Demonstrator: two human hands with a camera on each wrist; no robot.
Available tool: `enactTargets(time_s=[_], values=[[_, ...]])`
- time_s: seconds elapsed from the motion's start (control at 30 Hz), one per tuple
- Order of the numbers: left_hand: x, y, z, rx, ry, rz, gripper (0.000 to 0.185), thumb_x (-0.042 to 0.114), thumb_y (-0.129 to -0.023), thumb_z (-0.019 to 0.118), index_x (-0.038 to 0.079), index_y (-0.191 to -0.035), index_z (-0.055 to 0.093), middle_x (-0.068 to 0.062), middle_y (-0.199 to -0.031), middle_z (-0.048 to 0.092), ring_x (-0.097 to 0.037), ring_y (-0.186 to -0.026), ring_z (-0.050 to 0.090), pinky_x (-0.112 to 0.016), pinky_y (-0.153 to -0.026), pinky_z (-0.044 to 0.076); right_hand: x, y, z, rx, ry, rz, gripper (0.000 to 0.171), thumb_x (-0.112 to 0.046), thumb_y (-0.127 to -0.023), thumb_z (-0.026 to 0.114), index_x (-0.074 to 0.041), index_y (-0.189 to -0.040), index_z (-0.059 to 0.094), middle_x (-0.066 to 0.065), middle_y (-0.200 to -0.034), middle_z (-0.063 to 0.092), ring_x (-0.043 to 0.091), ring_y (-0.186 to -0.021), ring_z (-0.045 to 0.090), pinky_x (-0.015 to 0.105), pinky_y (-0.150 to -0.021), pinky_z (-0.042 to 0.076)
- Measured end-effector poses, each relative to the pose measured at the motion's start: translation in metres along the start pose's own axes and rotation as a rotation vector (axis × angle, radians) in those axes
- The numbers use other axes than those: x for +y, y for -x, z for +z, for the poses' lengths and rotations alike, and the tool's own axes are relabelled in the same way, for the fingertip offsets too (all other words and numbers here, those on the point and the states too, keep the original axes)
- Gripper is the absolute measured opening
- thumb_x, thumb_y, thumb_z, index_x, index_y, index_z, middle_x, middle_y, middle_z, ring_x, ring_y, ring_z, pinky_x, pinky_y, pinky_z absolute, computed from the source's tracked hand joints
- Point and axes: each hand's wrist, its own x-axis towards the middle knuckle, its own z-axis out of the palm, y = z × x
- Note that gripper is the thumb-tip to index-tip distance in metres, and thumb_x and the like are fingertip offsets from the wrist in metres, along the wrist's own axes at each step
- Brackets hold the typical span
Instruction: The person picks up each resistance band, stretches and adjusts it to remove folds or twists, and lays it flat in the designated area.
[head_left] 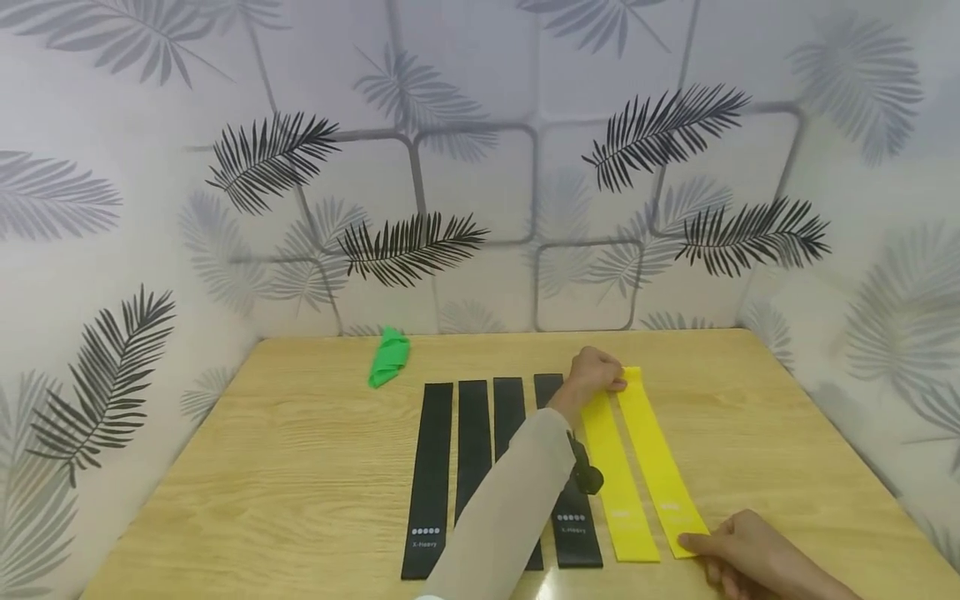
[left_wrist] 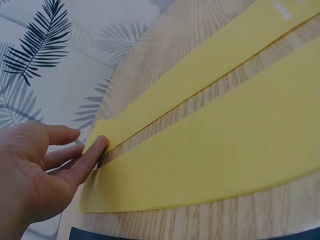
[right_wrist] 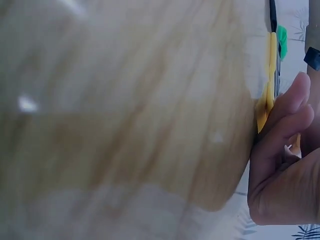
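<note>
The left hand presses straight fingers on the far end of the right yellow band, while the right hand pinches its near end.

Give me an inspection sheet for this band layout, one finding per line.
Surface: wooden table, light grain.
Job's things: two yellow bands flat, side by side; four black bands in a row to their left.
Clutter: crumpled green band near the far edge.
Grippers: left hand touches the far end of the yellow bands, fingers straight; right hand touches the right band's near corner.
Cables: nothing seen.
Surroundings: leaf-print walls on three sides.
</note>
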Motion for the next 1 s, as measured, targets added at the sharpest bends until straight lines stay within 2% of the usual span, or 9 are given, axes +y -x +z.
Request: enactTargets(time_s=[0.13,0.27,0.37,0.47,0.53,0.63,0.77,0.9,1.0], values=[[0.003,0.011,-0.009,-0.051,0.037,0.035,0.033,0.003,-0.098,0.069,-0.002,-0.131,0.068,-0.017,-0.128,0.070,-0.025,-0.101,0.076,-0.034,-0.094,0.059,-0.002,0.001,-0.003,0.046,0.177,-0.016,0.056,-0.047,-0.100,0.066,-0.012,-0.055,0.063,-0.010,-0.044,0.051,0.000,-0.037,0.039,0.014,-0.040,0.033],[0.006,0.017,-0.032,-0.116,0.095,0.106,0.036,0.001,-0.099,0.066,-0.005,-0.135,0.063,-0.019,-0.131,0.067,-0.032,-0.110,0.073,-0.037,-0.098,0.058,-0.010,0.002,-0.012,0.126,0.285,0.043,0.068,-0.059,-0.100,0.058,-0.013,-0.050,0.060,-0.008,-0.043,0.048,0.003,-0.038,0.038,0.019,-0.044,0.040],[0.005,0.016,-0.059,-0.139,0.126,0.166,0.032,0.000,-0.100,0.064,-0.007,-0.132,0.063,-0.020,-0.128,0.067,-0.036,-0.113,0.071,-0.038,-0.098,0.058,-0.019,0.004,-0.020,0.154,0.274,0.042,0.073,-0.062,-0.104,0.049,-0.010,-0.053,0.061,-0.005,-0.044,0.048,0.005,-0.039,0.044,0.023,-0.047,0.049],[0.000,0.011,-0.091,-0.102,0.080,0.211,0.028,0.002,-0.101,0.063,-0.008,-0.127,0.065,-0.020,-0.127,0.068,-0.037,-0.113,0.070,-0.038,-0.096,0.059,-0.030,0.002,-0.024,0.149,0.213,-0.033,0.070,-0.057,-0.107,0.045,-0.005,-0.065,0.064,-0.003,-0.047,0.051,0.012,-0.042,0.055,0.030,-0.047,0.054],[-0.004,0.009,-0.114,-0.047,-0.023,0.238,0.026,0.005,-0.102,0.062,-0.006,-0.125,0.067,-0.018,-0.126,0.069,-0.034,-0.112,0.070,-0.037,-0.094,0.060,-0.036,-0.002,-0.025,0.124,0.148,-0.122,0.064,-0.050,-0.110,0.045,0.000,-0.077,0.067,0.000,-0.052,0.056,0.018,-0.047,0.062,0.035,-0.049,0.057],[-0.014,0.004,-0.147,0.056,-0.248,0.299,0.024,0.004,-0.102,0.060,-0.004,-0.123,0.070,-0.018,-0.125,0.070,-0.034,-0.114,0.068,-0.040,-0.096,0.058,-0.046,-0.011,-0.024,0.100,0.026,-0.231,0.055,-0.043,-0.112,0.045,0.004,-0.092,0.066,0.005,-0.061,0.061,0.023,-0.053,0.066,0.039,-0.053,0.059],[-0.030,0.004,-0.196,0.194,-0.555,0.354,0.031,-0.006,-0.096,0.056,-0.005,-0.125,0.069,-0.020,-0.128,0.068,-0.039,-0.125,0.061,-0.048,-0.103,0.053,-0.061,-0.024,-0.016,0.119,-0.116,-0.335,0.050,-0.041,-0.112,0.045,0.004,-0.101,0.065,0.006,-0.068,0.064,0.024,-0.057,0.066,0.040,-0.056,0.060],[-0.046,0.008,-0.244,0.291,-0.835,0.305,0.042,-0.007,-0.093,0.057,-0.002,-0.134,0.064,-0.023,-0.134,0.061,-0.044,-0.129,0.052,-0.053,-0.105,0.050,-0.081,-0.037,-0.009,0.168,-0.239,-0.412,0.046,-0.041,-0.112,0.047,-0.001,-0.102,0.066,0.002,-0.068,0.062,0.021,-0.058,0.063,0.037,-0.057,0.058],[-0.059,0.012,-0.275,0.275,-0.974,0.212,0.048,0.000,-0.096,0.058,0.003,-0.144,0.057,-0.024,-0.143,0.053,-0.047,-0.136,0.044,-0.057,-0.109,0.044,-0.096,-0.048,-0.007,0.164,-0.333,-0.458,0.040,-0.039,-0.112,0.048,-0.005,-0.101,0.066,0.000,-0.069,0.060,0.019,-0.058,0.061,0.034,-0.058,0.056]])
